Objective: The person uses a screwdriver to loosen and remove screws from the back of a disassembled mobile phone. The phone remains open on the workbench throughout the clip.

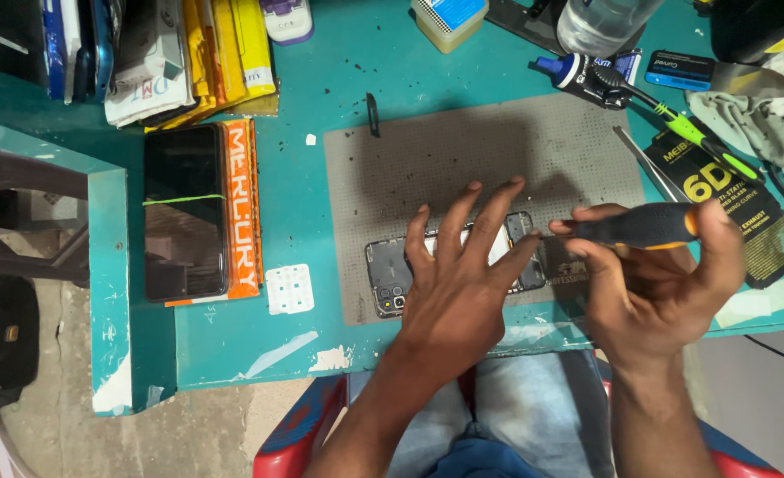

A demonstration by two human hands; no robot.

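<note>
The left hand (pixel 458 283), fingers spread and grasping nothing, presses flat on the opened phone (pixel 392 276), which lies on the grey mat (pixel 463 150) at centre frame. The right hand (pixel 662 283) grips a black-and-orange screwdriver (pixel 635 227), tip at the phone's right edge. Another phone (pixel 184 212) lies at left.

The left hand (pixel 452 283) lies flat, palm down, fingers (pixel 489 217) splayed toward one o'clock, while the right hand (pixel 653 283) is curled tight, thumb and forefinger pinching toward nine o'clock.
</note>
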